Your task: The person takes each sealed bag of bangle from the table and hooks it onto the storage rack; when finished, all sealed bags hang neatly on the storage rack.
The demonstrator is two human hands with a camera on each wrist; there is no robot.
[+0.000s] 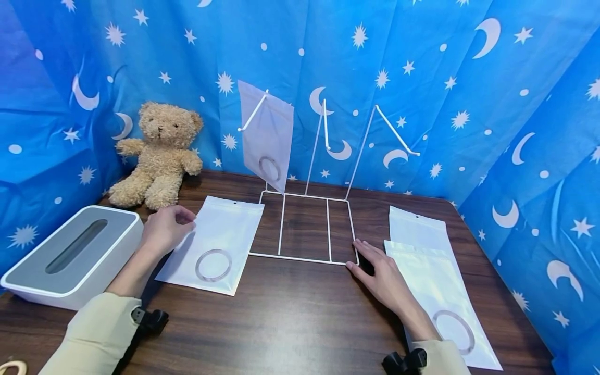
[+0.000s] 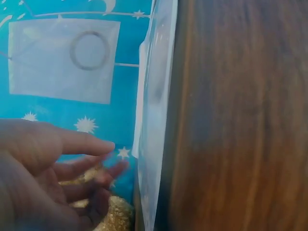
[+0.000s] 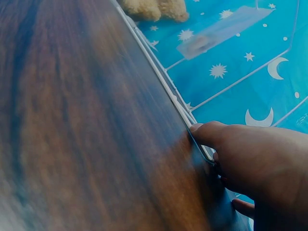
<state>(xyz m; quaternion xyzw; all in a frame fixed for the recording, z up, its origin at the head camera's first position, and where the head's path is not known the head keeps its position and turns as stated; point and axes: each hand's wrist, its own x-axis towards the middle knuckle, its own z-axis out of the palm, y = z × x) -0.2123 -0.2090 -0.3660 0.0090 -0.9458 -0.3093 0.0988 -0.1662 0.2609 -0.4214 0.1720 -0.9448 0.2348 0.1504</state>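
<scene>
A white wire display rack [image 1: 304, 259] with three slanted arms stands on the table. A pale zip bag [image 1: 267, 130] with a ring printed or held near its bottom hangs on the rack's left arm. Another white bag [image 1: 220, 224] with a ring lies flat left of the rack. Above this bag's left edge is my left hand [image 1: 166, 226], its fingers loosely bent and nothing visible between them in the left wrist view. My right hand [image 1: 386, 278] rests at the rack's front right corner, thumb and fingers touching the wire [image 3: 180, 108].
Two overlapping white bags [image 1: 440, 281] lie on the right, partly behind my right forearm. A tissue box [image 1: 35, 289] stands at the left, with a teddy bear [image 1: 161, 151] behind it. A blue starry curtain [image 1: 300, 31] borders the wooden table [image 1: 290, 317].
</scene>
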